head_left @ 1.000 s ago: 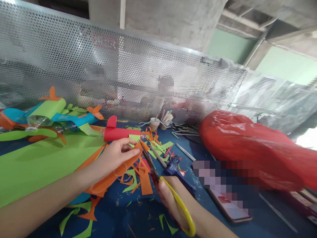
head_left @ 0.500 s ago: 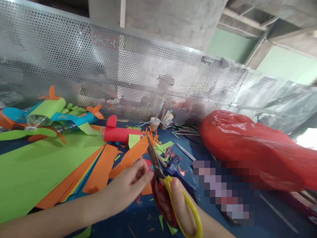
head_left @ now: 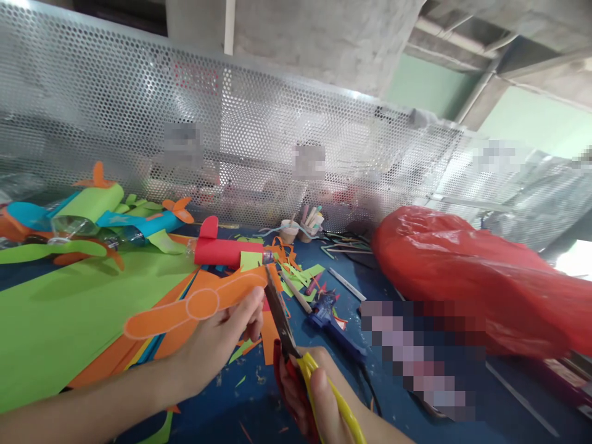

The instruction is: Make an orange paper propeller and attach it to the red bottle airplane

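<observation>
My left hand (head_left: 231,330) pinches a long orange paper propeller shape (head_left: 160,316) near its right end, thumb on top. White drawn outlines mark two rounded blades and a central circle. In my right hand (head_left: 321,388) is a pair of scissors (head_left: 280,314) with yellow and red handles. Their blades point up and away, the tips at the right end of the orange paper. Whether the blades bite into the paper I cannot tell. Just behind lies a bottle wrapped in red paper (head_left: 217,251). A blue glue gun (head_left: 335,330) rests to the right of the scissors.
Large green sheets (head_left: 92,308) cover the table's left side, with paper-wrapped bottle models (head_left: 161,222) behind them. Paper scraps (head_left: 300,274) lie in the middle. Cups (head_left: 290,231) stand near the perforated metal screen (head_left: 259,142). A red plastic bag (head_left: 462,277) bulks at right.
The orange propeller shape has swung flatter and now extends farther left, showing its outlined face. My left hand has shifted left with it, and the scissors have moved slightly left and down.
</observation>
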Demonstrator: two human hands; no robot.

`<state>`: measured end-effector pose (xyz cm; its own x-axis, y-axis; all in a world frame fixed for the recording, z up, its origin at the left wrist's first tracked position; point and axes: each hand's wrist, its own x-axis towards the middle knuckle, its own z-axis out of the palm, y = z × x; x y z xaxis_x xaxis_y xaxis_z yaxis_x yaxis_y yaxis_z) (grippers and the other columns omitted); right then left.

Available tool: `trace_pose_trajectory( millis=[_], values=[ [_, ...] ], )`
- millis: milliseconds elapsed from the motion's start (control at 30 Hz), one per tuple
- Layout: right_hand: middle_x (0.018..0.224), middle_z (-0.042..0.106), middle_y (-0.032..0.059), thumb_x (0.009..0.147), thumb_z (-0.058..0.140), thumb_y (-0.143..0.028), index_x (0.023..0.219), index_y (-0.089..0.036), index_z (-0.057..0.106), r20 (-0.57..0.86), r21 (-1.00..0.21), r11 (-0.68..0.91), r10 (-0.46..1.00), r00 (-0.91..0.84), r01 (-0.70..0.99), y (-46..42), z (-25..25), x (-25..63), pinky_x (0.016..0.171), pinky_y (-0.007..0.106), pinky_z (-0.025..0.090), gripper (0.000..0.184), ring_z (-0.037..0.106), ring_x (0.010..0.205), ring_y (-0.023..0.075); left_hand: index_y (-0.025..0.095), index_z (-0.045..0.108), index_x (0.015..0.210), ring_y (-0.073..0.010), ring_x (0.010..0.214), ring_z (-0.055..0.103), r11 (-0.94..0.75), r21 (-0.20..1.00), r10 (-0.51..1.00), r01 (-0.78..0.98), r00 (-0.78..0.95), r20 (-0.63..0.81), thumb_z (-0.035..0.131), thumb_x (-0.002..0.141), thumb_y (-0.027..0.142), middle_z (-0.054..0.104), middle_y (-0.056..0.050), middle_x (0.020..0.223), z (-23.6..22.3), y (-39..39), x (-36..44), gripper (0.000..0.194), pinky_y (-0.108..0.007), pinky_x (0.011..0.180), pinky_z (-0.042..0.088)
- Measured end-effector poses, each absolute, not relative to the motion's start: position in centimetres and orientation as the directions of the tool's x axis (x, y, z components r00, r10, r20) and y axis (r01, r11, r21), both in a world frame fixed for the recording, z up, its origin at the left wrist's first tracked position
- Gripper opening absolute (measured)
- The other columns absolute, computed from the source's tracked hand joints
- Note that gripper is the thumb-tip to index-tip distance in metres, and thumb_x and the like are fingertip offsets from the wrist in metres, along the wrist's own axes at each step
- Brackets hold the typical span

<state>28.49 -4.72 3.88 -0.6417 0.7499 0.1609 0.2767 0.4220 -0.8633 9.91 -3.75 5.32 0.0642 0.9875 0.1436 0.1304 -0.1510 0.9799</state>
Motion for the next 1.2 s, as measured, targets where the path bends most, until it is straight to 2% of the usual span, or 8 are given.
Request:
trace_pose_trajectory(
  millis=[100,233,567,900,1067,1200],
  values=[
    [0.054,0.047,0.0008,0.085,0.007,-0.078,0.066,-0.022,0.038,0.173,-0.829,0.489,0.688,-0.705,0.273,-4.6,4.5,28.6,0.045,0.024,0.038,0.066,0.046,0.045,0.012,0.024,0.045,0.061,-0.0162,0.057,0.05,-0.136,0.98,0.99,0.143,-0.01,0.138,0.041,0.088,0.06,0.049,0.003,0.054,5.7,-3.8,10.0,0.045,-0.027,0.06,0.044],
    [0.063,0.056,0.0058,0.089,0.006,-0.072,0.068,-0.02,0.043,0.235,-0.769,0.579,0.651,-0.721,0.272,-4.4,4.7,28.6,0.051,0.026,0.04,0.067,0.052,0.054,0.0143,0.024,0.046,0.06,-0.0155,0.056,0.051,-0.125,0.981,0.992,0.149,-0.014,0.128,0.043,0.087,0.058,0.051,0.003,0.054,6.0,-3.9,10.3,0.043,-0.026,0.059,0.045],
    [0.064,0.053,0.0047,0.088,0.009,-0.073,0.071,-0.02,0.042,0.308,-0.725,0.631,0.654,-0.691,0.274,-4.4,4.5,28.3,0.049,0.026,0.037,0.065,0.048,0.055,0.0137,0.025,0.046,0.061,-0.0151,0.058,0.052,-0.057,0.98,0.997,0.191,0.065,0.045,0.038,0.089,0.059,0.051,0.004,0.056,6.1,-4.5,10.2,0.045,-0.025,0.063,0.045],
    [0.064,0.048,0.0014,0.086,0.019,-0.077,0.076,-0.019,0.045,0.31,-0.776,0.59,0.665,-0.68,0.223,-4.6,4.8,28.2,0.049,0.027,0.034,0.064,0.042,0.053,0.013,0.024,0.043,0.057,-0.0148,0.055,0.05,-0.101,0.972,0.992,0.212,0.09,0.083,0.036,0.091,0.058,0.05,0.004,0.055,6.2,-4.3,10.3,0.049,-0.026,0.065,0.044],
    [0.061,0.046,0.0004,0.087,0.015,-0.076,0.074,-0.017,0.048,0.312,-0.752,0.605,0.675,-0.668,0.26,-4.6,4.7,28.3,0.048,0.026,0.031,0.068,0.04,0.052,0.0117,0.024,0.042,0.056,-0.0155,0.056,0.05,-0.095,0.97,0.992,0.223,0.097,0.075,0.034,0.089,0.061,0.05,0.003,0.055,6.8,-4.4,10.3,0.049,-0.026,0.063,0.045],
    [0.064,0.048,0.0011,0.09,0.012,-0.072,0.073,-0.018,0.044,0.29,-0.751,0.597,0.683,-0.67,0.283,-4.3,4.4,28.6,0.051,0.025,0.035,0.065,0.041,0.055,0.0117,0.025,0.041,0.054,-0.0164,0.055,0.05,-0.07,0.975,0.997,0.212,0.059,0.059,0.038,0.085,0.062,0.05,0.002,0.054,7.3,-4.3,10.5,0.049,-0.027,0.06,0.046]
  ],
)
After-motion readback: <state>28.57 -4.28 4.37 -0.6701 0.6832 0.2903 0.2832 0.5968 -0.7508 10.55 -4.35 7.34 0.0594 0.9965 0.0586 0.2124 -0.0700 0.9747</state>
